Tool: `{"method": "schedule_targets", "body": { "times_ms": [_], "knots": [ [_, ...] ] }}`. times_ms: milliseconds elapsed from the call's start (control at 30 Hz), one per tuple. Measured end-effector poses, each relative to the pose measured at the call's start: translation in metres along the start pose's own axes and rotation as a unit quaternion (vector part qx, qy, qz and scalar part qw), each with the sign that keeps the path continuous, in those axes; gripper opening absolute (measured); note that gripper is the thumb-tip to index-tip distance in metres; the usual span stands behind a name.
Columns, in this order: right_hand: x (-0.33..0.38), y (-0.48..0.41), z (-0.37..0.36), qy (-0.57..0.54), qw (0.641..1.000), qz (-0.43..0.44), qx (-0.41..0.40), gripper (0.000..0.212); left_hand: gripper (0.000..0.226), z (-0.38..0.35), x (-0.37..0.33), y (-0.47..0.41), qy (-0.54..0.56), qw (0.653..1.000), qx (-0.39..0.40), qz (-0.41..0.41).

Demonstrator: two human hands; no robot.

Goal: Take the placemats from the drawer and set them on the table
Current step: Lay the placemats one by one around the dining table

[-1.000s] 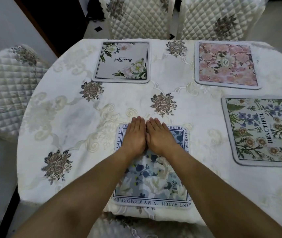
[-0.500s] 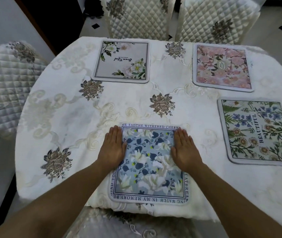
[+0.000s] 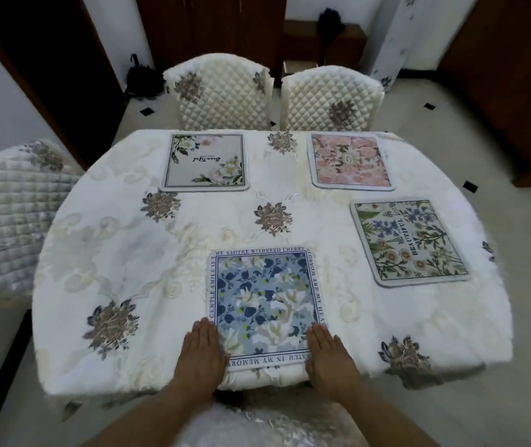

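A blue floral placemat [image 3: 265,304] lies flat at the near edge of the table [image 3: 122,253], which wears a white embroidered cloth. My left hand [image 3: 201,353] rests flat at the mat's near left corner. My right hand [image 3: 328,354] lies flat at its near right corner. Both hands have straight fingers held together and hold nothing. Farther off lie a grey-white flower placemat [image 3: 205,162] at the back left, a pink placemat [image 3: 350,162] at the back right, and a green "Beautiful" placemat [image 3: 407,241] on the right.
Two quilted white chairs [image 3: 225,95] [image 3: 330,100] stand behind the table. Another quilted chair [image 3: 9,208] is at the left, and a fourth chair's back [image 3: 273,421] shows just below the table edge between my arms. Dark wooden furniture lines the room's back and right.
My hands slid from the middle of the blue mat out to its sides, then back toward me to its near corners. The view pulled back and now shows more of the room.
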State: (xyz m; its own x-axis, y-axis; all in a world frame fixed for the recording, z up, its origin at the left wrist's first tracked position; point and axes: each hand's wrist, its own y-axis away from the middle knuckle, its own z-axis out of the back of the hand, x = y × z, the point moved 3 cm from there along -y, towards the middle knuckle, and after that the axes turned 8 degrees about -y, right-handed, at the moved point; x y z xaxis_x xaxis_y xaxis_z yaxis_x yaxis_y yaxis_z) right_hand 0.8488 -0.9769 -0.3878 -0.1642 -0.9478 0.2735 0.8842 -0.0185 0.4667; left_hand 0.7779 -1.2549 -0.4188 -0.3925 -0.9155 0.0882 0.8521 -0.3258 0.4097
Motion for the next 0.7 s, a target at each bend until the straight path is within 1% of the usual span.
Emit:
{"method": "schedule_targets", "body": {
  "times_ms": [67,167,233,300,367,500,600,700],
  "knots": [
    [0.006,-0.003,0.019,0.019,1.0,0.002,0.024,0.056,0.059,0.02,-0.001,-0.003,0.012,1.0,-0.007,-0.006],
    [0.01,0.005,0.056,0.015,0.999,-0.008,-0.047,0.036,0.04,0.078,-0.014,0.007,0.044,0.997,-0.058,-0.034],
    [0.011,0.011,0.076,0.01,0.997,0.009,-0.074,0.029,0.036,0.107,-0.027,0.008,0.044,0.993,-0.101,-0.034],
    [0.004,0.017,0.092,0.017,0.994,0.036,-0.099,0.023,0.037,0.133,-0.044,0.011,0.05,0.991,-0.125,-0.022],
    [-0.008,0.02,0.107,0.008,0.993,0.056,-0.107,0.017,0.038,0.149,-0.061,0.011,0.067,0.987,-0.145,-0.013],
    [-0.057,0.033,0.133,-0.001,0.99,0.086,-0.109,0.017,0.037,0.166,-0.109,0.012,0.089,0.981,-0.171,0.015],
    [-0.104,0.043,0.147,0.0,0.991,0.091,-0.103,0.018,0.038,0.17,-0.15,0.013,0.089,0.981,-0.165,0.041],
    [-0.148,0.053,0.164,0.009,0.991,0.081,-0.106,0.025,0.036,0.175,-0.191,0.014,0.092,0.98,-0.172,0.044]
  ]
}}
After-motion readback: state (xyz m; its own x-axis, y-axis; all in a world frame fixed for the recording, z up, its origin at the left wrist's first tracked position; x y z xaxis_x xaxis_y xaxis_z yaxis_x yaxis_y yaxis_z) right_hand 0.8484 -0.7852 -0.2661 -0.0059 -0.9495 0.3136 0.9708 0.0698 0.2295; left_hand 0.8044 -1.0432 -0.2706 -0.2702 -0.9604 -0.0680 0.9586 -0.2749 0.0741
